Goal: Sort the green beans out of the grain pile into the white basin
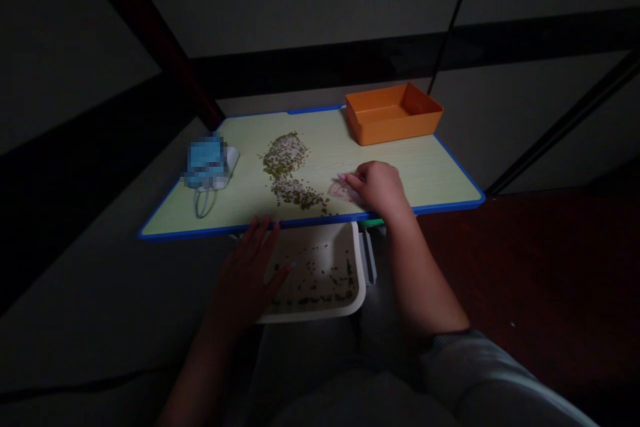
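My right hand point(383, 188) is closed on a clear plastic protractor point(341, 191) with reddish markings, its curved part showing flat against the tabletop. Left of it lies a lower patch of green beans mixed with pale grains point(295, 192). This joins a larger heap of the same mix point(286, 153) farther back. My left hand point(250, 267) is open with its fingers spread, fingertips by the table's front edge. It is over the left side of a white bin point(363, 290), where dark beans lie scattered on the bottom. The hand hides part of that bin.
An orange rectangular box point(395, 130) stands at the table's back right. At the left sit a blurred blue item point(207, 161) and a white object point(232, 161) with a grey cord loop point(201, 203). The pale tabletop point(425, 177) has a blue rim; a wall rises behind.
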Demonstrator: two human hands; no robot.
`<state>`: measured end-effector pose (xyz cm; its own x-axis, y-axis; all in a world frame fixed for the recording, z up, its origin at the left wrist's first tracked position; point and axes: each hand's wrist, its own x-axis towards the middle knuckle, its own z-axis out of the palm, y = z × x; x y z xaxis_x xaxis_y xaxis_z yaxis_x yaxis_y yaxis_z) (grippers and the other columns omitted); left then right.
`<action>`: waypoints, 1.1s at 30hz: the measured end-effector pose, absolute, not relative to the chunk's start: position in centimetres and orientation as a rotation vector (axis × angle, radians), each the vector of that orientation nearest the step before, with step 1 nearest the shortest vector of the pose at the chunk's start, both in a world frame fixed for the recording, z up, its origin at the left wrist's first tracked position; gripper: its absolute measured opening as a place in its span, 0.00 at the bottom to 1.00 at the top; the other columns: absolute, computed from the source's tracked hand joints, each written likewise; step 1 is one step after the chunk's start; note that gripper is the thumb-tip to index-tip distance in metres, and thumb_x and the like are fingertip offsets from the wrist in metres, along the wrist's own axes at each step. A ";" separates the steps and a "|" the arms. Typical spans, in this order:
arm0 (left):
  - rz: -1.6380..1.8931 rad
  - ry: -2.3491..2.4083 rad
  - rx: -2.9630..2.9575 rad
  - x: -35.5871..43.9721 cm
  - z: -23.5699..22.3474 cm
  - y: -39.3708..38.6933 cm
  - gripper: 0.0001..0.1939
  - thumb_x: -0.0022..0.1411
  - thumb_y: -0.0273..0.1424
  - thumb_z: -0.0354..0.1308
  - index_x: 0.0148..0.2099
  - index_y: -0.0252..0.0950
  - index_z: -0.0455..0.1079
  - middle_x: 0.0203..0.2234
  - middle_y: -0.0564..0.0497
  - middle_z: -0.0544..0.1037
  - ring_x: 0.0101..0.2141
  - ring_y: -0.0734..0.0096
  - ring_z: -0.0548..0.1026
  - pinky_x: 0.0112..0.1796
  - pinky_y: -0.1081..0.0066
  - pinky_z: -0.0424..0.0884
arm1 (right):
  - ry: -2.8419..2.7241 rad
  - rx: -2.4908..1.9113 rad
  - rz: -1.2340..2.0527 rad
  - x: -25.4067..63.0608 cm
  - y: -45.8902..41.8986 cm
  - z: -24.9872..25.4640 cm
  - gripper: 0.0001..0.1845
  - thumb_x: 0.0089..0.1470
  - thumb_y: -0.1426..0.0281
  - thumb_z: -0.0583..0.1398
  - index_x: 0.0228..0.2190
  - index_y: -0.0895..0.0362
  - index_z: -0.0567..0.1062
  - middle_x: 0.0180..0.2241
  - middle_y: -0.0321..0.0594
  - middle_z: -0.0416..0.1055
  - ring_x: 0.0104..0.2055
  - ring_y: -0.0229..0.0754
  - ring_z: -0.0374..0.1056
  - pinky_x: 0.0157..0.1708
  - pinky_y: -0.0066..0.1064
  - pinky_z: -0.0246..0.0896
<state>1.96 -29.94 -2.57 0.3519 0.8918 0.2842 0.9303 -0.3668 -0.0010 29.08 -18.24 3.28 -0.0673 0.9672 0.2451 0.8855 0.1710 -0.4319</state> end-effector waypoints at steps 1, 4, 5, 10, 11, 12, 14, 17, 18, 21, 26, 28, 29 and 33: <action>-0.350 -1.664 -2.446 1.9 -2.6 -29.9 0.39 0.63 0.48 0.47 0.70 0.42 0.36 0.68 0.43 0.50 0.66 0.52 0.48 0.58 0.51 0.58 | -1.987 -1.727 0.246 29.0 -18.2 3.3 0.23 0.57 0.54 0.56 0.21 0.57 0.74 0.21 0.42 0.68 0.27 0.41 0.61 0.30 0.34 0.43; -0.331 -1.673 -2.439 1.9 -2.5 -30.0 0.39 0.64 0.47 0.48 0.70 0.42 0.36 0.68 0.43 0.50 0.66 0.53 0.48 0.59 0.51 0.58 | -2.006 -1.674 0.290 28.9 -18.3 3.3 0.23 0.57 0.55 0.57 0.19 0.57 0.73 0.20 0.40 0.66 0.26 0.38 0.58 0.30 0.34 0.42; -0.324 -1.675 -2.438 1.9 -2.5 -30.0 0.39 0.64 0.47 0.48 0.70 0.42 0.36 0.68 0.43 0.50 0.66 0.53 0.48 0.59 0.51 0.58 | -2.010 -1.659 0.304 28.9 -18.3 3.3 0.23 0.57 0.55 0.57 0.19 0.57 0.73 0.19 0.39 0.65 0.25 0.38 0.57 0.30 0.34 0.42; -0.340 -1.662 -2.437 1.9 -2.6 -29.9 0.39 0.63 0.47 0.48 0.70 0.42 0.37 0.68 0.43 0.50 0.66 0.54 0.48 0.59 0.52 0.58 | -2.023 -1.602 0.364 29.5 -18.6 3.4 0.23 0.55 0.56 0.59 0.16 0.57 0.70 0.17 0.35 0.62 0.23 0.35 0.53 0.29 0.34 0.42; -0.341 -1.662 -2.438 1.9 -2.6 -29.9 0.39 0.63 0.47 0.48 0.70 0.42 0.37 0.68 0.43 0.49 0.66 0.54 0.48 0.59 0.52 0.58 | -2.027 -1.589 0.373 29.6 -18.7 3.5 0.23 0.54 0.56 0.59 0.16 0.57 0.70 0.17 0.35 0.61 0.23 0.34 0.52 0.29 0.33 0.42; -0.337 -1.664 -2.441 1.9 -2.6 -29.9 0.39 0.64 0.47 0.48 0.70 0.42 0.36 0.68 0.43 0.49 0.66 0.53 0.48 0.58 0.52 0.59 | -2.030 -1.578 0.382 29.7 -18.7 3.5 0.23 0.54 0.56 0.60 0.16 0.57 0.70 0.17 0.34 0.61 0.23 0.34 0.52 0.29 0.33 0.42; -0.330 -1.666 -2.446 1.9 -2.6 -29.9 0.39 0.64 0.47 0.47 0.70 0.42 0.36 0.68 0.43 0.49 0.66 0.53 0.48 0.58 0.51 0.59 | -2.028 -1.563 0.395 29.9 -18.8 3.6 0.23 0.54 0.56 0.60 0.16 0.57 0.69 0.17 0.34 0.60 0.22 0.34 0.51 0.28 0.33 0.41; -0.329 -1.670 -2.441 1.9 -2.6 -30.0 0.39 0.64 0.47 0.47 0.70 0.42 0.36 0.67 0.42 0.50 0.66 0.53 0.48 0.58 0.51 0.59 | -2.014 -1.559 0.412 30.4 -18.9 3.7 0.23 0.54 0.56 0.59 0.16 0.57 0.68 0.17 0.33 0.59 0.22 0.33 0.51 0.28 0.33 0.41; -0.332 -1.667 -2.440 1.9 -2.6 -30.0 0.39 0.64 0.47 0.48 0.70 0.42 0.37 0.67 0.42 0.50 0.66 0.53 0.49 0.58 0.51 0.59 | -2.012 -1.557 0.419 30.5 -19.0 3.8 0.23 0.54 0.56 0.59 0.15 0.57 0.68 0.16 0.33 0.59 0.22 0.33 0.50 0.28 0.33 0.41; -0.339 -1.657 -2.444 1.9 -2.6 -29.9 0.39 0.64 0.47 0.48 0.70 0.41 0.37 0.67 0.42 0.50 0.66 0.53 0.49 0.59 0.52 0.58 | -2.002 -1.554 0.455 31.1 -19.2 3.8 0.23 0.54 0.56 0.60 0.15 0.57 0.66 0.16 0.32 0.56 0.22 0.33 0.49 0.27 0.33 0.40; -0.346 -1.638 -2.445 1.8 -2.6 -29.8 0.38 0.64 0.46 0.47 0.70 0.40 0.37 0.67 0.42 0.50 0.66 0.54 0.48 0.60 0.52 0.57 | -2.014 -1.541 0.534 31.5 -19.3 3.6 0.22 0.53 0.57 0.61 0.15 0.57 0.68 0.16 0.32 0.56 0.22 0.33 0.48 0.26 0.32 0.39; -0.344 -1.640 -2.442 1.8 -2.6 -29.8 0.39 0.64 0.46 0.47 0.70 0.40 0.37 0.67 0.42 0.50 0.66 0.54 0.48 0.59 0.53 0.58 | -2.013 -1.537 0.534 31.4 -19.3 3.6 0.22 0.52 0.57 0.61 0.15 0.57 0.67 0.15 0.32 0.56 0.21 0.33 0.48 0.26 0.32 0.39; -0.340 -1.641 -2.440 1.8 -2.7 -29.8 0.38 0.64 0.47 0.47 0.70 0.40 0.37 0.67 0.42 0.50 0.66 0.54 0.48 0.59 0.52 0.58 | -2.009 -1.538 0.531 31.4 -19.3 3.6 0.22 0.52 0.57 0.61 0.15 0.57 0.67 0.15 0.32 0.56 0.21 0.33 0.48 0.26 0.32 0.38; -0.319 -1.670 -2.429 1.9 -2.7 -29.9 0.38 0.64 0.47 0.47 0.70 0.41 0.38 0.67 0.42 0.51 0.66 0.54 0.48 0.58 0.51 0.59 | -2.002 -1.530 0.531 31.1 -19.3 3.6 0.22 0.52 0.58 0.61 0.15 0.57 0.66 0.16 0.31 0.55 0.21 0.32 0.47 0.26 0.32 0.38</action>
<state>1.91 -29.87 -2.69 0.3474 0.8967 0.2742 0.9346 -0.3549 -0.0236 31.07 -19.28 3.59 -0.1929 0.9624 0.1911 0.7413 0.2705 -0.6143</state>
